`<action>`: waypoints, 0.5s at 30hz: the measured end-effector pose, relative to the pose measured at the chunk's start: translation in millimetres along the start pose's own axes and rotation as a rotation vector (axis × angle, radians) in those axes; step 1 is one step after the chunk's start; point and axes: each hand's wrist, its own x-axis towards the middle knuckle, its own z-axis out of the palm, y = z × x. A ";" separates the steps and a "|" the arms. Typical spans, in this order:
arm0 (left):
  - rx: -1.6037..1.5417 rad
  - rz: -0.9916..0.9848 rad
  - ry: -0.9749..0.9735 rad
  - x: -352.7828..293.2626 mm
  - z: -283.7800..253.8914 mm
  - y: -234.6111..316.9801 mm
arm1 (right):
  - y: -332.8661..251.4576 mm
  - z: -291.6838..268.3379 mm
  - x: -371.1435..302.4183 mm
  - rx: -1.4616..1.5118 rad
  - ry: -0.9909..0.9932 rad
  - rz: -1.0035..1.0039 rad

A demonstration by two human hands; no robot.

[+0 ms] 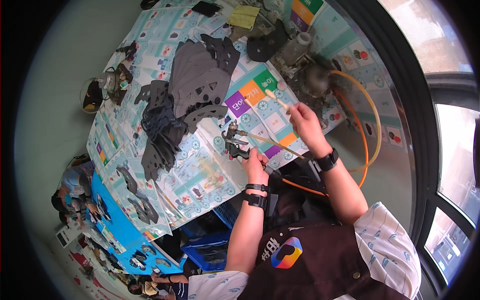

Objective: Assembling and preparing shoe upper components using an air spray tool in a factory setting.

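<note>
My left hand (256, 162) is wrapped round the handle of a small spray gun (233, 139), which points away over the paper-covered table edge. A yellowish hose (272, 142) runs from the gun's head toward the right. Raised to the right, my right hand (304, 125) pinches a short pale-yellow stick (274, 96) with a thick, rounded end; whether it is a brush or a swab I cannot make out. A thin white stick (261, 119) lies on the paper between both hands. Beyond the gun lies a heap of dark grey perforated curved pieces (200, 82).
An orange hose (357, 122) loops at the right beside a dirty round pot (316, 77) and a cloudy bottle (297, 47). Blue crates (207, 250) stand under the table (210, 197). A phone (205, 8) and yellow paper (243, 17) lie farthest off. People work at a blue table (115, 220) at left.
</note>
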 end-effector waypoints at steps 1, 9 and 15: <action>-0.003 0.001 -0.013 3.5 1.9 -4.2 | 7.3 -4.7 17.4 -0.020 0.068 -0.090; 0.007 0.042 0.098 25.6 -1.7 -40.1 | -2.1 20.4 55.3 -0.208 0.220 -0.119; 0.142 -0.045 -0.101 31.1 -20.6 -40.1 | -22.0 39.2 86.7 -0.329 0.374 -0.240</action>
